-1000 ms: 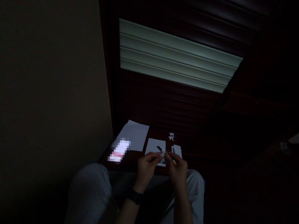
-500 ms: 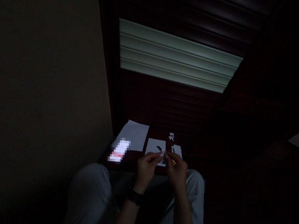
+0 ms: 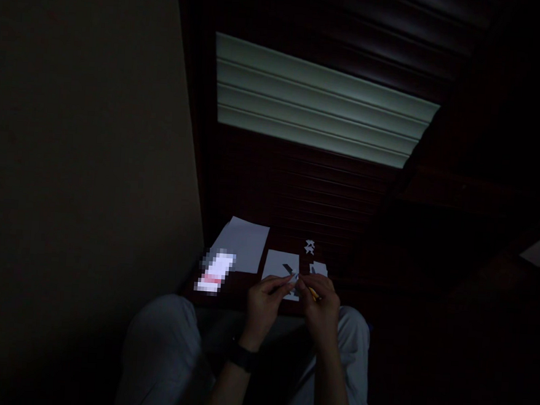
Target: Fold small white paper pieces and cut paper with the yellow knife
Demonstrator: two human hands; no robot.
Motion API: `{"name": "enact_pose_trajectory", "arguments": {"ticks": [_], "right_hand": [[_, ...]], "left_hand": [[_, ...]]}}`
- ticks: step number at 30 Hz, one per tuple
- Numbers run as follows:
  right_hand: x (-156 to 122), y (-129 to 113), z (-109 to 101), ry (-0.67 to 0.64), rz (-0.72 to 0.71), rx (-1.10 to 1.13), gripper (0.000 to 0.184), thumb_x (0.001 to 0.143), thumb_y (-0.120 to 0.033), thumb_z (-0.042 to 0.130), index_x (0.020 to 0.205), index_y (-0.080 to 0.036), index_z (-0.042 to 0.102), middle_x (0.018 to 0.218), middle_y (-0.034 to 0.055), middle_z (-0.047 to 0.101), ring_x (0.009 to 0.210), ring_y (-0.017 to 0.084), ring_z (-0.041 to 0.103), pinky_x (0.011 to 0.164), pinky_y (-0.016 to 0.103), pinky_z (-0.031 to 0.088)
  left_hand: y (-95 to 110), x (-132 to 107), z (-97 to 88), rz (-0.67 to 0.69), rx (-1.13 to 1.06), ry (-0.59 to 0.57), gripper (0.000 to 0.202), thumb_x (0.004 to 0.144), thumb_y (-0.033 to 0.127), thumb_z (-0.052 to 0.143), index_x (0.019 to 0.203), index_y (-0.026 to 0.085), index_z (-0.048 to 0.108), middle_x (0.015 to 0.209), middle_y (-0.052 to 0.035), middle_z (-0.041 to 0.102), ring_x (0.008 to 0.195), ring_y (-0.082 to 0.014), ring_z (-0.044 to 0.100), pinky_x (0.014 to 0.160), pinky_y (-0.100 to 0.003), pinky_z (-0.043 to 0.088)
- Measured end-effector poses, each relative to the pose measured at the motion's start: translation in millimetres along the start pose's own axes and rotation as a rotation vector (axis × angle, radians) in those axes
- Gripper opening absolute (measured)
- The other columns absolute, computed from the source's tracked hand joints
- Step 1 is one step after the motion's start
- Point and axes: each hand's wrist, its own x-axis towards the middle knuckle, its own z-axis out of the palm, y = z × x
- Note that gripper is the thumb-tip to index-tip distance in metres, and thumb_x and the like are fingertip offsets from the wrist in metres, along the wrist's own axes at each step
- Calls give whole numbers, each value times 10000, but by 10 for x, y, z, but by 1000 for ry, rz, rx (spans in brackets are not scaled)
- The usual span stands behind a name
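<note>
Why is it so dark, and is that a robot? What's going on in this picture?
No robot here! A person is sitting in a dim place, and the camera is worn on their head, looking forward and down. That's why you see their knees and two bare hands.

The left hand, with a black band on its wrist, pinches a small white piece. The right hand has its fingertips close beside it. Something yellow shows by the right hand; it's too dark to name.

On the dark surface lie white sheets, little jagged white pieces and a bright, blocky-blurred thing.
</note>
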Motion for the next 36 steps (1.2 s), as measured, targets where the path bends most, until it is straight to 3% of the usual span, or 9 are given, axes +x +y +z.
{"name": "enact_pose_trajectory", "arguments": {"ticks": [8, 15, 20, 23, 28, 36], "right_hand": [[-13, -45, 31, 40, -50, -171, 137, 750, -216, 622, 839, -226, 726, 806, 66, 660, 894, 238, 545, 812, 395, 439], [-21, 36, 5, -2, 162, 115, 124, 741, -269, 632, 790, -188, 711, 863, 69, 662, 851, 213, 604, 782, 345, 469], [-15, 45, 9, 83, 169, 17, 69, 688, -237, 659, 703, -180, 693, 783, 54, 643, 785, 205, 601, 754, 334, 458], [-3, 30, 5, 50, 197, 43, 101, 691, -265, 662, 732, -183, 705, 797, 60, 658, 797, 213, 605, 756, 337, 458], [25, 24, -41, -133, 243, 214, 206, 752, -311, 617, 891, -188, 706, 905, 70, 691, 851, 218, 617, 741, 315, 468], [24, 91, -51, -176, 289, 164, 171, 724, -306, 645, 761, -146, 692, 677, 34, 676, 625, 167, 578, 586, 260, 423]], "left_hand": [[-16, -16, -8, 36, 36, -39, 170, 744, 253, 660, 893, 202, 723, 834, -46, 685, 782, -176, 639, 696, -268, 515], [-32, -13, -24, 51, 33, -81, 133, 747, 239, 655, 848, 199, 732, 821, -46, 687, 766, -174, 640, 679, -260, 512], [-30, -26, 1, 47, 46, -79, 122, 742, 233, 658, 825, 188, 735, 780, -42, 685, 733, -161, 638, 648, -239, 506], [-12, -8, -8, -13, 11, -78, 136, 728, 249, 671, 826, 178, 732, 808, -51, 699, 753, -171, 646, 658, -240, 511], [3, 25, -34, -205, -113, -24, 225, 681, 282, 710, 857, 141, 711, 843, -76, 715, 740, -185, 658, 617, -236, 521], [1, 31, -53, -271, -149, -47, 244, 636, 275, 747, 821, 124, 696, 771, -73, 707, 675, -158, 643, 570, -209, 500]]}}
